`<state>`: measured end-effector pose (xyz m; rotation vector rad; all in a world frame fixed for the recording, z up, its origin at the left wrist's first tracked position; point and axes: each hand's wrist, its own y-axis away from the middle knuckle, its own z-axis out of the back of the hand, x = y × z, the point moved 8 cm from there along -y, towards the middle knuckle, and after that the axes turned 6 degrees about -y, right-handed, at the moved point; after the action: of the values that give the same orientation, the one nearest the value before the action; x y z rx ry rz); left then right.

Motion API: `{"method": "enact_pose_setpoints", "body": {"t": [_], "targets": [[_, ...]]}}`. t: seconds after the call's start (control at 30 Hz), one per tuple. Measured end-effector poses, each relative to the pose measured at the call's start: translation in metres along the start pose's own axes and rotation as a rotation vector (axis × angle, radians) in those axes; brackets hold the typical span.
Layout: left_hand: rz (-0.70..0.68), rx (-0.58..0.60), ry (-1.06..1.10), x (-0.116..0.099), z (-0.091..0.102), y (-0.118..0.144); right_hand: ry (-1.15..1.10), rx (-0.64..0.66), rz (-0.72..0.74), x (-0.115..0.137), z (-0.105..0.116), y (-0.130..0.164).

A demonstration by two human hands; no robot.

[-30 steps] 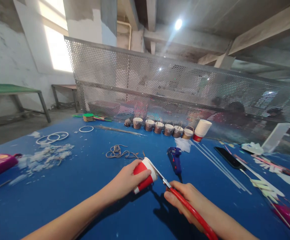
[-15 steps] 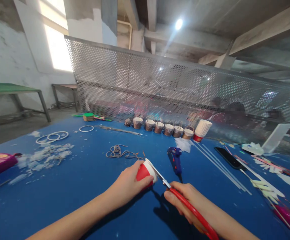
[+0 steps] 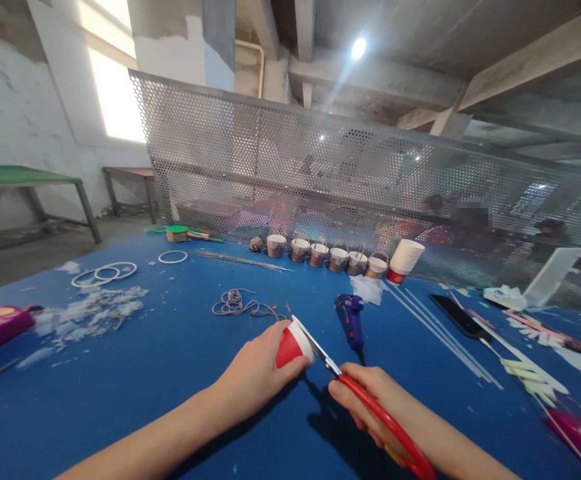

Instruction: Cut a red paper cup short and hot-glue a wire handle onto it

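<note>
My left hand is wrapped round a red and white paper cup, tilted with its white end toward the right. My right hand grips red-handled scissors, whose blades lie along the cup's white edge. Whether the blades have cut into the paper cannot be made out. Just beyond the hands, a dark blue glue gun rests on the blue table. A loose tangle of grey cord lies beyond the cup.
Several small brown-coated cups line the back, beside a stack of paper cups. Clear glue sticks and a phone lie right. White rings and plastic scraps are left. A perforated metal screen stands behind.
The cup has turned slightly within my left hand, and its fingers have shifted a little. The scissors' handles have moved slightly in my right hand, with the blades still at the cup's edge.
</note>
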<state>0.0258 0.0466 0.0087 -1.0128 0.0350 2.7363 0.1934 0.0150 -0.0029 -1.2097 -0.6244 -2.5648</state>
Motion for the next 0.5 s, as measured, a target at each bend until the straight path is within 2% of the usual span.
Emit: {"method": "enact_pose_setpoints", "body": {"t": [0.13,0.33,0.5], "targets": [[0.001,-0.014,-0.063,-0.001,0.0,0.0,0.001,-0.01,-0.014,0.002,0.001,-0.002],[-0.019,-0.033,-0.075,-0.002,0.001,0.002,-0.046,0.01,-0.121,-0.008,-0.002,-0.004],[0.024,-0.016,0.24,0.006,0.005,-0.002,-0.023,-0.007,-0.073,-0.006,0.0,-0.002]]}}
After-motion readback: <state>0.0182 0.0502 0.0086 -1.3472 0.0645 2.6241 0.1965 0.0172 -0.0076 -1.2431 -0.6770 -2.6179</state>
